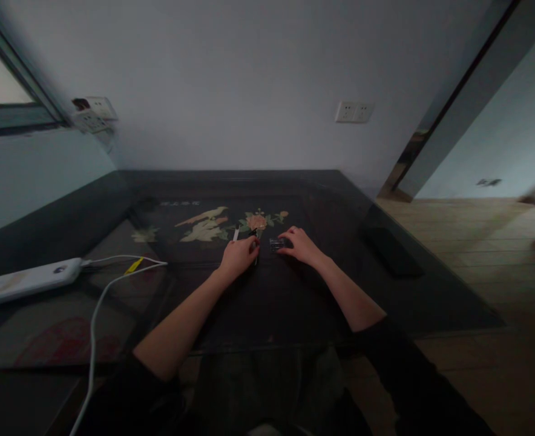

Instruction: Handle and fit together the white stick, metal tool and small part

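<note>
My left hand [238,255] is closed over the dark tabletop [290,303], its thumb and fingers pinched around a small, slim dark object [255,241] with a shiny edge. I cannot make out its kind. Just beyond the left knuckles, a short whitish strip [236,233] sticks up; whether the hand holds it is unclear. To the right, my right hand [300,243] grips the right end of a small clear case [276,244] with dark and light stripes, between thumb and fingers. The case is at the table surface, a short gap from the left hand.
A white power bank [31,281] lies at the left, with a white cable [95,315] running off the front edge. A flat black object [392,251] rests at the right. Bird and flower pictures [204,227] decorate the table. Behind stands a wall with sockets [354,112].
</note>
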Demonstrator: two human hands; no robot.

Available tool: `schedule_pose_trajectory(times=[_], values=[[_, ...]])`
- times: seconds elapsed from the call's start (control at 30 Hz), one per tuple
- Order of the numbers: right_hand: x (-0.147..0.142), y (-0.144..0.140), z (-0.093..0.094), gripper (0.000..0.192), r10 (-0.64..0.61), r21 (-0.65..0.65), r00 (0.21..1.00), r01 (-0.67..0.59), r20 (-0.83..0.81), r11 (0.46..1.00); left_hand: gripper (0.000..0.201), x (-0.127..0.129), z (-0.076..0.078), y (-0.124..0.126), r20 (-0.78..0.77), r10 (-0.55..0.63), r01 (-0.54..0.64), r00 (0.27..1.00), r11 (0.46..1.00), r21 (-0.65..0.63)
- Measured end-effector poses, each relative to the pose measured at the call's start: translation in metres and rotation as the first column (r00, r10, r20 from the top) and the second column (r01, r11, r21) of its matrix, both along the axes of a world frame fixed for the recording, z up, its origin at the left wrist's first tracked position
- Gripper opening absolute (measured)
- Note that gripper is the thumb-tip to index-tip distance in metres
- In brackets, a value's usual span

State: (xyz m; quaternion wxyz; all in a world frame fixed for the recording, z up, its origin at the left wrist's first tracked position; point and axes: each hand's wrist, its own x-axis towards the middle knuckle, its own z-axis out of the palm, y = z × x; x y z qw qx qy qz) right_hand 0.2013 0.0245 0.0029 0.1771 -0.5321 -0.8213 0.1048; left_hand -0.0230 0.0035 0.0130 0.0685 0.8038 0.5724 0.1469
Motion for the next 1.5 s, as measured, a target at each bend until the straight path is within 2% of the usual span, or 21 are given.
schedule_pose_trajectory(times=[0.37, 0.5, 0.57, 0.63, 0.73, 0.83, 0.93, 1.07, 1.23, 1.37, 1.5], values=[[0.000, -0.001, 0.001, 0.045, 0.001, -0.001, 1.000, -0.001, 0.003, 1.000, 0.022, 0.001, 0.001, 0.000, 0.024, -0.002, 0.001, 1.000, 1.000, 0.017], [0.002, 0.001, 0.002, 0.044, 0.020, -0.004, 0.999, -0.020, -0.037, 1.000, 0.026, -0.011, 0.000, 0.009, 0.108, 0.002, -0.008, 0.994, 0.999, 0.048], [0.008, 0.005, 0.003, 0.040, 0.020, -0.002, 0.995, -0.021, -0.102, 1.000, 0.027, -0.025, -0.001, 0.020, 0.208, 0.075, -0.095, 0.975, 0.992, 0.085], [0.020, 0.010, 0.004, 0.033, -0.029, 0.014, 0.981, 0.032, -0.192, 0.999, 0.028, -0.042, -0.003, 0.031, 0.307, 0.169, -0.207, 0.937, 0.974, 0.093], [0.043, 0.021, 0.002, 0.025, -0.185, 0.049, 0.937, 0.208, -0.295, 0.977, 0.028, -0.062, -0.009, 0.046, 0.409, 0.288, -0.345, 0.866, 0.936, 0.073], [0.065, 0.029, -0.005, 0.035, -0.344, 0.057, 0.847, 0.400, -0.406, 0.915, 0.031, -0.073, -0.016, 0.053, 0.421, 0.336, -0.398, 0.842, 0.915, 0.066], [0.078, 0.033, -0.014, 0.045, -0.414, 0.067, 0.748, 0.518, -0.519, 0.853, 0.033, -0.076, -0.023, 0.057, 0.410, 0.370, -0.423, 0.834, 0.905, 0.043], [0.083, 0.036, -0.022, 0.046, -0.433, 0.048, 0.675, 0.568, -0.597, 0.821, 0.028, -0.078, -0.027, 0.065, 0.356, 0.374, -0.389, 0.856, 0.921, -0.032], [0.085, 0.044, -0.022, 0.039, -0.547, -0.131, 0.579, 0.605, -0.605, 0.785, 0.027, -0.084, -0.025, 0.080, 0.286, 0.371, -0.353, 0.883, 0.929, -0.113], [0.084, 0.054, -0.019, 0.033, -0.591, -0.240, 0.546, 0.582, -0.593, 0.777, 0.028, -0.088, -0.022, 0.087, 0.242, 0.374, -0.351, 0.895, 0.927, -0.134], [0.085, 0.055, -0.017, 0.031, -0.583, -0.290, 0.544, 0.531, -0.604, 0.796, 0.028, -0.090, -0.023, 0.086, 0.233, 0.383, -0.364, 0.894, 0.923, -0.124]])
